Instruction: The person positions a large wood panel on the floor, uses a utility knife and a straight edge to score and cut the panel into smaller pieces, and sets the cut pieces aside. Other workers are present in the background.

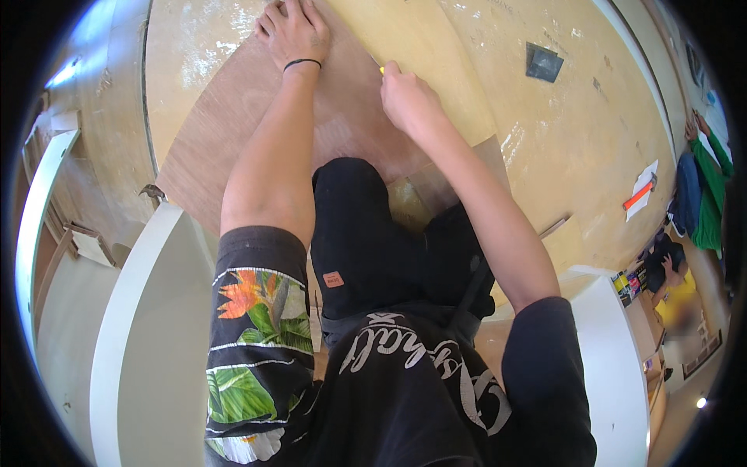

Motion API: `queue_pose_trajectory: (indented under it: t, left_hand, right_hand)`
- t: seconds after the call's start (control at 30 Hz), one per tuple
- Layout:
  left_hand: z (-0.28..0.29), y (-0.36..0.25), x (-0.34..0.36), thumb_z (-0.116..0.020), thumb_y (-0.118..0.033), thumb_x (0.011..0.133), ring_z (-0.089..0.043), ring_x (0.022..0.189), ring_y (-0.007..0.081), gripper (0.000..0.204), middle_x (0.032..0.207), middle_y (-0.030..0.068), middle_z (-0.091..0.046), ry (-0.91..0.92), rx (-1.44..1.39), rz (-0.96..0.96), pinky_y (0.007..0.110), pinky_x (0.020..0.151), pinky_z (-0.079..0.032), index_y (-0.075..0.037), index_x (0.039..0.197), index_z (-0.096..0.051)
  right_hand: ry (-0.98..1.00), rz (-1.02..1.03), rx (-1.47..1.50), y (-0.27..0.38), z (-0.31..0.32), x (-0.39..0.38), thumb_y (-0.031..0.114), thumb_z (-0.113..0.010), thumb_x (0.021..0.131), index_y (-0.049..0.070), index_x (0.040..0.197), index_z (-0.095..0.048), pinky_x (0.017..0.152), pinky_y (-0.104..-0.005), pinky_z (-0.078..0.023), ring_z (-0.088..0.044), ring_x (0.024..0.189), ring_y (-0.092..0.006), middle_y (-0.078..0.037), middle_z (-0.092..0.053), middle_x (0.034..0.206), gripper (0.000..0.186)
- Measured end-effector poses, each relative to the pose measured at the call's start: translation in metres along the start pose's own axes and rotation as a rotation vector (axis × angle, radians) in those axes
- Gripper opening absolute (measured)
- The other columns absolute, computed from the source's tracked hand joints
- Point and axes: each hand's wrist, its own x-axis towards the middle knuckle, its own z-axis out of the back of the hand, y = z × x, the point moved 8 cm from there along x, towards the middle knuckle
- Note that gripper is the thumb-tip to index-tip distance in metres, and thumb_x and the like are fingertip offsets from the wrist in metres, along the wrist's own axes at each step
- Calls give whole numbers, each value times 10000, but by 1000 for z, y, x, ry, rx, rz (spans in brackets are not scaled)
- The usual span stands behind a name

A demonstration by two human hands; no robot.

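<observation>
My left hand [298, 35] presses on a thin reddish-brown wood sheet [226, 124] at the top of the view, fingers stretched out and partly bent. A dark band circles that wrist. Beside it, my right hand [410, 100] is closed around a small yellow tool [382, 70]; only its tip shows, so its kind is hidden. That tip sits at the seam where the reddish sheet meets a pale yellow sheet [436, 58]. Both sheets lie on a large, shiny-spotted wooden work surface [576, 140]. My knee rests close to the reddish sheet's near edge.
A dark square pad [544, 62] lies to the right on the work surface. Farther right, an orange-handled tool [640, 194] rests on white paper. White curved panels [128, 311] stand at the left. Other people, one in green [710, 194], are at the right edge.
</observation>
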Motion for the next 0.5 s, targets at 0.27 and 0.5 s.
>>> queue_pose_trajectory:
  t: [0.27, 0.5]
  left_hand:
    - [-4, 3, -1, -470, -284, 983, -502, 1091, 384, 290, 1164, 206, -541, -6, -6, 16, 494, 973, -391, -82, 1154, -588]
    - [-6, 5, -3, -474, -287, 983, -500, 1103, 384, 296, 1165, 196, -543, 8, -18, 18, 494, 971, -389, -80, 1162, -587]
  right_hand:
    - [12, -3, -18, -44, -24, -48, 204, -429, 1008, -28, 1079, -491, 725, -563, -519, -650, 815, -483, -303, -653, 829, 251]
    - [42, -59, -31, -81, -42, -91, 200, -427, 1008, -31, 1058, -477, 703, -573, -511, -645, 789, -488, -303, -644, 778, 241]
